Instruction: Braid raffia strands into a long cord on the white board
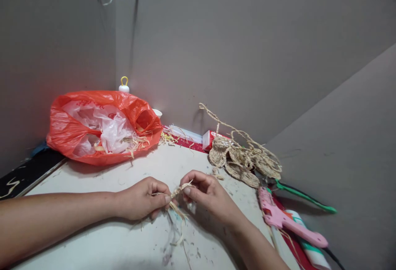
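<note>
A short piece of braided straw (180, 188) spans the gap between my two hands, over the middle of the white table. My left hand (145, 197) pinches its near end between thumb and forefinger, and loose straw strands hang down below. The far end is gripped by my right hand (208, 195), thumb against the bent fingers. Thin frayed tips stick out past the right thumb. The inner sides of both hands are hidden.
A red plastic bag (74, 138) with straw scraps stands at the back left. Coiled straw rope pieces (243, 173) lie back right. Green-handled pliers (305, 195), a pink glue gun (287, 220) and a white-green tube (309, 247) line the right edge. A black board (31, 173) lies left.
</note>
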`<state>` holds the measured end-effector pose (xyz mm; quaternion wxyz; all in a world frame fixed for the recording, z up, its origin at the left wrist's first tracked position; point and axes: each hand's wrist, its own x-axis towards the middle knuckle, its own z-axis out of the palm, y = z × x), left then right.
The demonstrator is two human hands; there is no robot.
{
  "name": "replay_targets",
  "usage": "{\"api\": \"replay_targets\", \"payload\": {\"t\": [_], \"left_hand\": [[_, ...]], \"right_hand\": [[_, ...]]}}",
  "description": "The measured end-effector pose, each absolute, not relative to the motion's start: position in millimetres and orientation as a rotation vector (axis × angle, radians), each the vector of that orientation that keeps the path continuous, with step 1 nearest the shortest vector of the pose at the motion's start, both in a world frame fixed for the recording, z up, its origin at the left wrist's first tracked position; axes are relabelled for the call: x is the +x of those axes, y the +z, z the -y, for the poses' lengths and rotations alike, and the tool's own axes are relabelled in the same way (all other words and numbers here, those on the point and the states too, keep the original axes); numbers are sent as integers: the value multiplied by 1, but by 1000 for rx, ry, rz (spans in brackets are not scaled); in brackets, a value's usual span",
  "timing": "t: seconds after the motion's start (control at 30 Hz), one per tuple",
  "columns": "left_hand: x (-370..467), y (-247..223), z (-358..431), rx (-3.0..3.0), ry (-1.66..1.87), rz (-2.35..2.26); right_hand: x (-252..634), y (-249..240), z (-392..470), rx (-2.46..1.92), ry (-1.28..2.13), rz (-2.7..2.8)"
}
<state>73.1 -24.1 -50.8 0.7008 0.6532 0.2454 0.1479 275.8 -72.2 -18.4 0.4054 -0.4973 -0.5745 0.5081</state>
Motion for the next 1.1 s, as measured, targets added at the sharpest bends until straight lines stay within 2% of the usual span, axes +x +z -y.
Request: {"api": "replay_targets", "payload": {"t": [0.2, 0.47, 0.8, 1.1], "left_hand": [[80, -46, 31, 1349, 328, -455], [81, -22, 29, 1123, 627, -413], [69, -19, 32, 2061, 980, -450], [69, -7, 45, 1873, 925, -405]], "right_hand": [[266, -25, 75, -989, 1447, 1173], [256, -27, 77, -828, 1546, 934], [251, -20, 81, -652, 1632, 597], [248, -27, 82, -664, 1701, 622]]}}
